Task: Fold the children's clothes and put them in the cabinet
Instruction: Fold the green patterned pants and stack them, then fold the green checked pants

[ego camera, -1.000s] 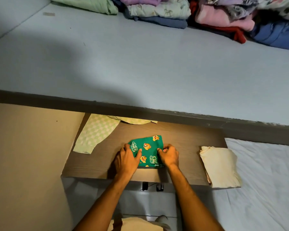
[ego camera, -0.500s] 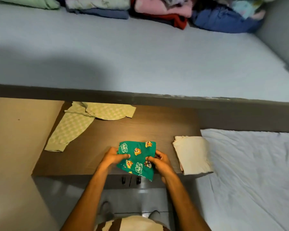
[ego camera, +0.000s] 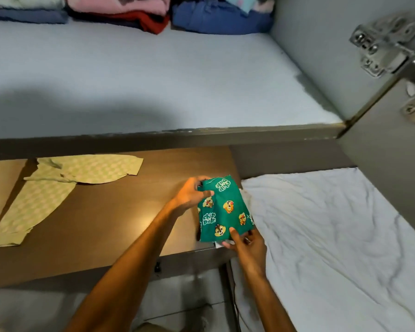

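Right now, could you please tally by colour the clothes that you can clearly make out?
green print: 1
pale check: 1
pink: 1
red: 1
blue: 2
Total: 6, leaving out the pale scraps cut off at the top edge.

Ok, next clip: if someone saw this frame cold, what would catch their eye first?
The bright green cartoon-print garment, folded small and held over the right end of the brown table, left hand at its top edge and right hand at its bottom. Next, the pale green checked trousers lying unfolded on the table's left side. Above, a row of folded clothes lines the back of the grey cabinet shelf.
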